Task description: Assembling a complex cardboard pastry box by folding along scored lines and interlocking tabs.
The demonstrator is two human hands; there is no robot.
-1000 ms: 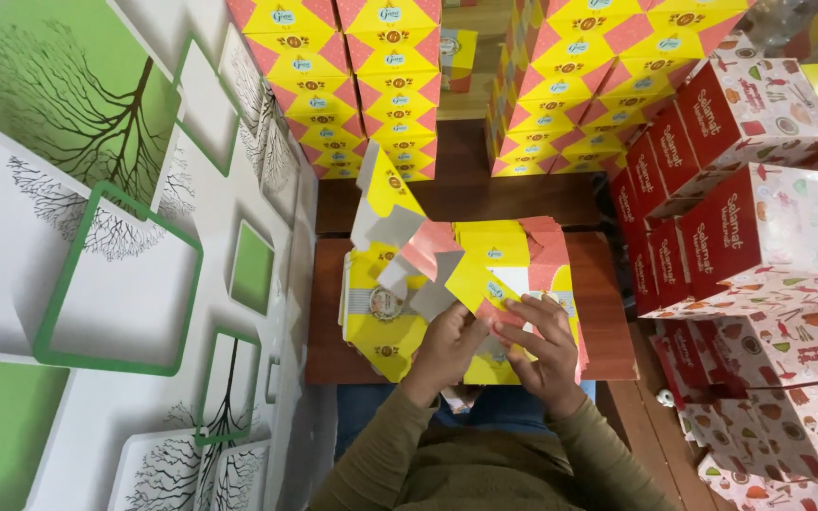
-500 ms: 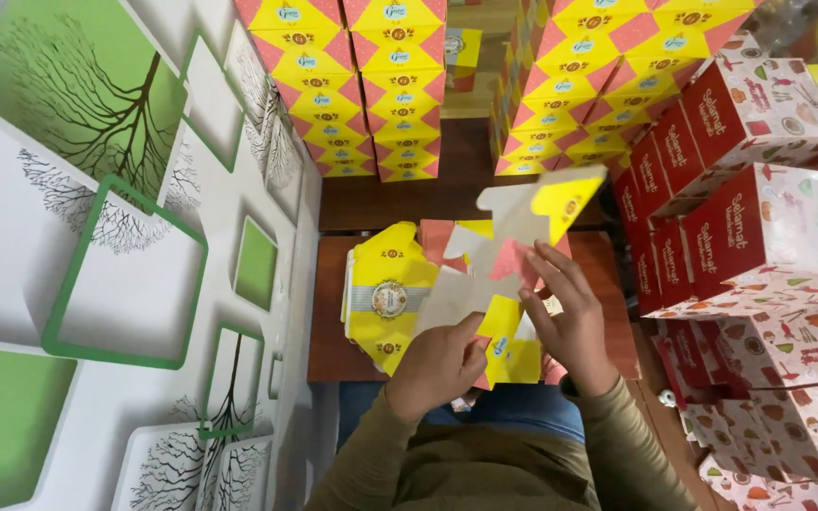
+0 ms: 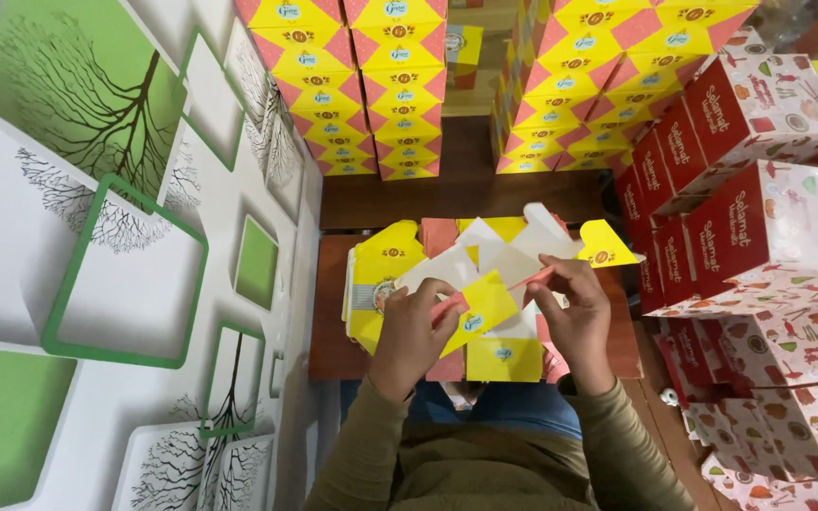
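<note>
Head view, looking straight down: you are sitting at a small brown wooden table (image 3: 333, 331) with both hands raised just above it, working a flat yellow, pink and white carton blank (image 3: 504, 274).

Your left hand (image 3: 414, 331) is pinching a yellow flap (image 3: 480, 303) of the blank, thumb on top and fingers curled beneath, so the panel is bending along its crease. Your right hand (image 3: 575, 322) is gripping the opposite edge, fingers closed around a pink strip of card, bracing the blank so that the fold has something to pull against. The white inner face is turning up between your two sets of fingertips, and loose flaps are fanning out beyond them.

Under your fingers a stack of flat blanks (image 3: 376, 279) is lying on the table, close below for easy reach. Beyond your fingertips, finished yellow-and-pink boxes (image 3: 362, 95) are standing in tall columns. Past your right fingers, red-and-white patterned boxes (image 3: 759, 189) are piling up. Past your left fingers is a white wall with green tree panels (image 3: 97, 189).
</note>
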